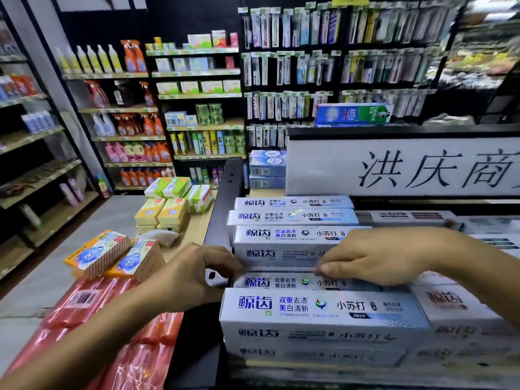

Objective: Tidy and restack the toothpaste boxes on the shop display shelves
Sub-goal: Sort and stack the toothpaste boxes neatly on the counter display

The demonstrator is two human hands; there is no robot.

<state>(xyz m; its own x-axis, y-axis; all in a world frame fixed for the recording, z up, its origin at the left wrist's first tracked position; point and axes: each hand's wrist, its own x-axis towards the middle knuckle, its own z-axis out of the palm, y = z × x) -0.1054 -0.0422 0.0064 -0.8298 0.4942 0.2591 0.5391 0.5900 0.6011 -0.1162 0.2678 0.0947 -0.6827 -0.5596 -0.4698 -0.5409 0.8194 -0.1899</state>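
Note:
Several white-and-blue toothpaste boxes lie lengthwise in stepped rows on the display shelf. The nearest stack (323, 316) sits at the front. Behind it lies a lower box (284, 282) in a gap. My left hand (194, 274) grips that box's left end with curled fingers. My right hand (377, 256) rests across its right part, fingers bent down over its top and far edge. Behind my hands stands a taller stack (281, 244), with two more rows (292, 216) further back. White-and-red toothpaste boxes (450, 302) lie to the right.
A black shelf upright (225, 198) borders the boxes on the left. Left of it, soap packs (160, 212), sponges (112, 256) and red plastic-wrapped packs (92, 311) cover a lower counter. A white sign (408, 167) stands behind the rows. Toothbrush racks hang at the back.

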